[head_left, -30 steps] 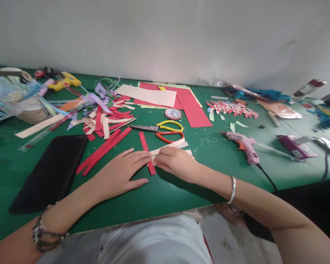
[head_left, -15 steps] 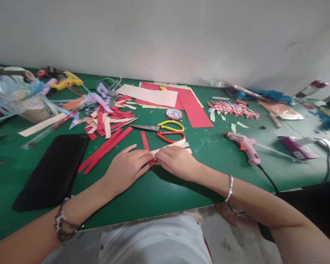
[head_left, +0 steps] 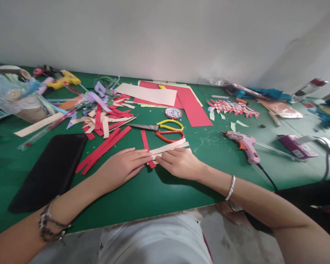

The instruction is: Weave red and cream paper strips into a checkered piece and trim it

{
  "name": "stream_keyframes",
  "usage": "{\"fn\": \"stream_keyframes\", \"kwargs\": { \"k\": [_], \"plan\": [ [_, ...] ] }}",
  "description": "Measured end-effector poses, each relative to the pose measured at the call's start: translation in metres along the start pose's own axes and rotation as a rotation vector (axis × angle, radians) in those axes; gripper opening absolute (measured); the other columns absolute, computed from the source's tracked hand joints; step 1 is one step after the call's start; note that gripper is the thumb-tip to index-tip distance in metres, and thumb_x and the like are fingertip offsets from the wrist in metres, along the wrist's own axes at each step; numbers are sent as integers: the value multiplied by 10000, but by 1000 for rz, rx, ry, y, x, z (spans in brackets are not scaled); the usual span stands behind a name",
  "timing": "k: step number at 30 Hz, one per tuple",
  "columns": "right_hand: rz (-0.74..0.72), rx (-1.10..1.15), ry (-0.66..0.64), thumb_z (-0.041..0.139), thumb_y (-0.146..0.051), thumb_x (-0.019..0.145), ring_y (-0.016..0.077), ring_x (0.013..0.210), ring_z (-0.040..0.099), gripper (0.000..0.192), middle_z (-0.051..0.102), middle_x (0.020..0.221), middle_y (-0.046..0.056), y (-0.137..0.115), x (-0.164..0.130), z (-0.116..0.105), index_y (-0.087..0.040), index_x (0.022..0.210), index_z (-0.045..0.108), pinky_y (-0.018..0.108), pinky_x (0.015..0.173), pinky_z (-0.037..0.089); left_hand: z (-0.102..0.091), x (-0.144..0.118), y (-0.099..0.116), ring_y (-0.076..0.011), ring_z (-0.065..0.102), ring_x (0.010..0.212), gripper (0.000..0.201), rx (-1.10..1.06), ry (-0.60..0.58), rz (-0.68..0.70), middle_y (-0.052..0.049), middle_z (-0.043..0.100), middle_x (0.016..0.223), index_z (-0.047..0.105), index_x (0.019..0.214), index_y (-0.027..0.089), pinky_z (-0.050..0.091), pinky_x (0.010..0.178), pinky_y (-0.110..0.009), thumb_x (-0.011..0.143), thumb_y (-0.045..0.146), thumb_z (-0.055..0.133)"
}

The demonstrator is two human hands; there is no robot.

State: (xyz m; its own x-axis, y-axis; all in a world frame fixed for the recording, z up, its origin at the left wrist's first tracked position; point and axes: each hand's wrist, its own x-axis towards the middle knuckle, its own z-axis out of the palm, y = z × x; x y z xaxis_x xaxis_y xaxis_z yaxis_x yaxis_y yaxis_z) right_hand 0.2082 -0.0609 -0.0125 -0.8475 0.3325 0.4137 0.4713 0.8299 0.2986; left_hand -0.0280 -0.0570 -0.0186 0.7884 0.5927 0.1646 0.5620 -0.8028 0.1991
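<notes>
— Where are the hands?
— Both lie flat near the counter's (head_left: pixel 165 194) front edge. The left hand (head_left: pixel 123 167) presses a red paper strip (head_left: pixel 146 142) with spread fingers; the right hand (head_left: pixel 181 163), fingers half curled, pins cream paper strips (head_left: pixel 169 146) crossing it.
— Open room?
— Bare green in front of the hands. Scissors (head_left: pixel 162 130) lie just behind the strips, a pink glue gun (head_left: pixel 243 145) to the right, a black pouch (head_left: pixel 51 167) to the left.
</notes>
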Motion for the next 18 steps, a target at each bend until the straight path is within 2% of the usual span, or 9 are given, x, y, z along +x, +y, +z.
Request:
{"fn": "stream_keyframes", "kwargs": {
  "k": [3, 8, 12, 18],
  "plan": [
    [-97, -50, 126, 436, -99, 914, 96, 544, 463, 172, 552, 614, -10, 6, -2, 1, -92, 900, 607, 283, 509, 281, -1, -4, -2, -186, 497, 1215, 407, -16, -94, 4, -37, 515, 1356, 447, 1334, 272, 353, 1035, -388, 942, 335, 352],
    [-224, -98, 139, 439, -130, 925, 88, 552, 464, 159, 531, 612, -19, 18, -7, 6, -120, 870, 588, 274, 513, 284, -4, -7, -2, -187, 424, 1279, 486, -21, -165, -1, -23, 408, 1438, 320, 1407, 310, 253, 1095, -389, 931, 379, 389],
    [-263, -96, 118, 412, -144, 938, 87, 586, 486, 190, 561, 657, -8, 21, -8, 9, -140, 873, 590, 263, 548, 316, -4, -5, 0, -193, 421, 1279, 460, -17, -171, 18, -26, 399, 1444, 370, 1383, 296, 255, 1093, -401, 932, 385, 388],
    [-242, -5, 86, 399, -157, 945, 94, 606, 509, 201, 560, 654, -8, 21, -6, 8, -131, 905, 595, 255, 554, 326, -4, 1, 1, -193, 501, 1204, 386, -41, -102, -10, -26, 500, 1371, 467, 1314, 295, 342, 1041, -414, 945, 362, 375]
  ]
}}
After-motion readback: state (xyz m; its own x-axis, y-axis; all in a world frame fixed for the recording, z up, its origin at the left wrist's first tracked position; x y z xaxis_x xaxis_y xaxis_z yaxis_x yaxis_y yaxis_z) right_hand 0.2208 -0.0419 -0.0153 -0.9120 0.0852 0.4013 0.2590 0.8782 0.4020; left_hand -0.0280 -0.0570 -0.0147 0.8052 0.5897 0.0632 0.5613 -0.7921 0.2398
